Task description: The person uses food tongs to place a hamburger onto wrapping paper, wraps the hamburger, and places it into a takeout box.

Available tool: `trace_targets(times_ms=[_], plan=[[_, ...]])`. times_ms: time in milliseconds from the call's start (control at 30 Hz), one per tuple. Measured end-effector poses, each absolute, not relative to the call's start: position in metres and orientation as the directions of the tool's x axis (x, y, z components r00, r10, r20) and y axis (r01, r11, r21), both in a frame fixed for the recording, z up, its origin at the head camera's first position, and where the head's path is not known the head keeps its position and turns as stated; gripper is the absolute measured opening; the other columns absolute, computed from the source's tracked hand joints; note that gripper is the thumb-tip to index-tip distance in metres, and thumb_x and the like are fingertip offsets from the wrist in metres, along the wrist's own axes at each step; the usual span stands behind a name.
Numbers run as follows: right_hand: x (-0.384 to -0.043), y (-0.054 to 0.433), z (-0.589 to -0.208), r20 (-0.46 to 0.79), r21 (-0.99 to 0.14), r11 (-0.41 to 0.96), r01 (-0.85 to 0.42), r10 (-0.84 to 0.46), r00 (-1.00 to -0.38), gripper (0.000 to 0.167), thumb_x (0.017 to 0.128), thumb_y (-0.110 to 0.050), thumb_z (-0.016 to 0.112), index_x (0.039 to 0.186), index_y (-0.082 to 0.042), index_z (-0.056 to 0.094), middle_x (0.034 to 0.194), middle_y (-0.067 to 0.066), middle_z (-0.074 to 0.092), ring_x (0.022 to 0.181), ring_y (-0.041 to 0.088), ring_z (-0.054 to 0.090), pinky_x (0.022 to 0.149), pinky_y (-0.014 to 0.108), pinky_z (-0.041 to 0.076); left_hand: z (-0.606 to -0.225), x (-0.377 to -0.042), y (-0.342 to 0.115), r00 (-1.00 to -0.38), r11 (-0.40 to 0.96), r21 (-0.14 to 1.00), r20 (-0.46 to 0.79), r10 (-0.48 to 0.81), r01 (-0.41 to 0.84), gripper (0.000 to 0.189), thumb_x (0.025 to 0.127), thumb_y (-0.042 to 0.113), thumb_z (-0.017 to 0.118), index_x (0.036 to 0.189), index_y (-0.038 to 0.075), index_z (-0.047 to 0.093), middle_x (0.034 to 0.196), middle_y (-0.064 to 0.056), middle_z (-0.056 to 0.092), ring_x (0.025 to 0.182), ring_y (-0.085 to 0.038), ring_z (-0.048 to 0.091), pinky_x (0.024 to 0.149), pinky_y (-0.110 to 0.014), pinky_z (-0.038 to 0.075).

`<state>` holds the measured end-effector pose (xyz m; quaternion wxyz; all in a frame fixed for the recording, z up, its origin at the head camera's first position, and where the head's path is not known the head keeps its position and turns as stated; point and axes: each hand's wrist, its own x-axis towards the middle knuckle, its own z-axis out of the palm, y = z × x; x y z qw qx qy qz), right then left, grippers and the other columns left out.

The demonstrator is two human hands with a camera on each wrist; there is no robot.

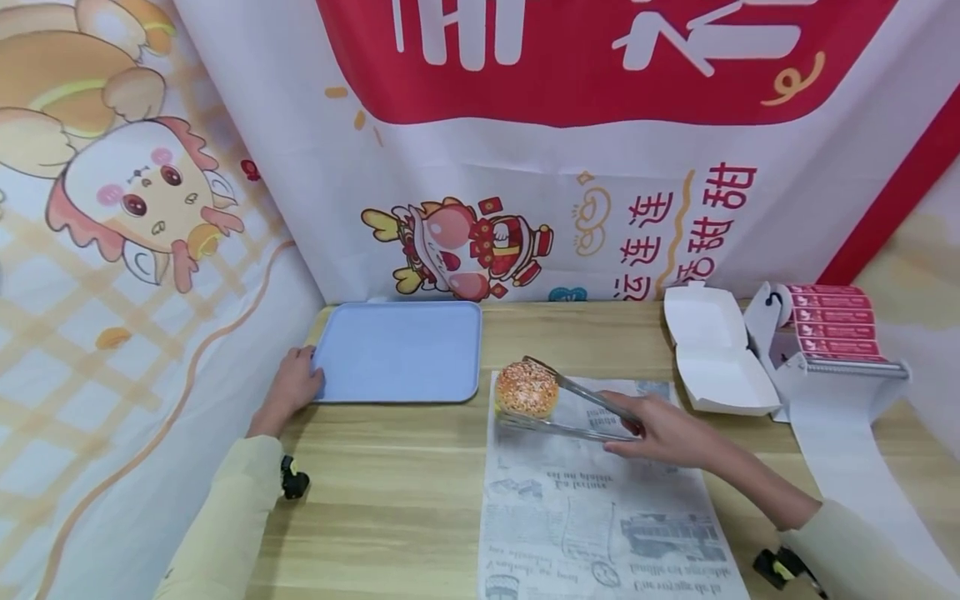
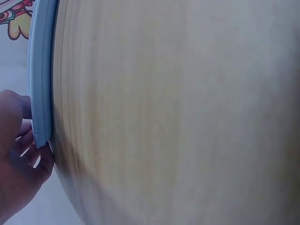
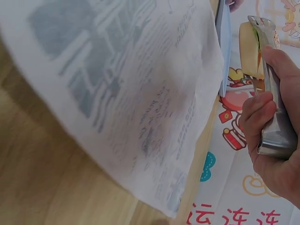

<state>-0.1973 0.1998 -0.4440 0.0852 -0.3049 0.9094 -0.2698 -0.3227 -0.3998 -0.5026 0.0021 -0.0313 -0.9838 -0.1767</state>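
Note:
My right hand (image 1: 667,429) grips metal tongs (image 1: 564,428), whose two arms lie on either side of a sesame-topped burger (image 1: 527,389). In the right wrist view, the burger (image 3: 251,49) shows its pale bun and a strip of green filling between the tong ends. It appears over the far left corner of a printed paper sheet (image 1: 555,517) in the head view. At the left, my left hand (image 1: 296,383) holds the near left edge of a light blue tray (image 1: 397,350). The left wrist view has the thumb on the tray's rim (image 2: 41,70) and fingers beneath it.
An opened white takeaway box (image 1: 723,379) stands at the back right, beside a dispenser (image 1: 832,375) with a roll of red labels (image 1: 832,321). A white paper strip (image 1: 862,475) trails from it. Printed cloth (image 1: 480,150) hangs behind the wooden table (image 1: 390,500).

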Motion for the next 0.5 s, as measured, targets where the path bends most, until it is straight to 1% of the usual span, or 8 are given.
trace_targets(times_ms=[200,367,500], plan=[[-0.186,0.214,-0.445,0.010,-0.554,0.663,-0.504,-0.599,-0.800,0.067,0.089,-0.035,0.075,0.144,-0.006,0.050,0.063,-0.013,0.045,0.053,-0.004,0.036,0.048,0.017,0.035,-0.502,-0.324,-0.398,-0.999,0.936,0.347,0.011,0.053,0.054,0.057,0.098,0.012,0.043,0.141,-0.023,0.030,0.133,-0.045,0.037,0.123,-0.057,0.041,0.107,-0.065,0.036],[-0.175,0.226,-0.448,0.030,-0.553,0.649,-0.522,-0.611,-0.791,0.067,0.089,-0.034,0.075,0.144,-0.004,0.050,0.062,-0.016,0.043,0.053,-0.006,0.034,0.048,0.017,0.035,-0.504,-0.325,-0.399,-0.999,0.937,0.346,0.006,0.046,0.045,0.056,0.098,0.011,0.043,0.141,-0.022,0.031,0.133,-0.045,0.037,0.122,-0.057,0.040,0.106,-0.065,0.036],[-0.167,0.235,-0.447,-0.004,-0.534,0.682,-0.500,-0.594,-0.804,0.070,0.088,-0.035,0.075,0.143,0.001,0.050,0.061,-0.017,0.042,0.053,-0.006,0.033,0.048,0.017,0.034,-0.506,-0.325,-0.400,-0.999,0.936,0.348,0.006,0.042,0.041,0.056,0.098,0.012,0.042,0.142,-0.022,0.030,0.132,-0.045,0.037,0.122,-0.056,0.041,0.105,-0.066,0.036]])
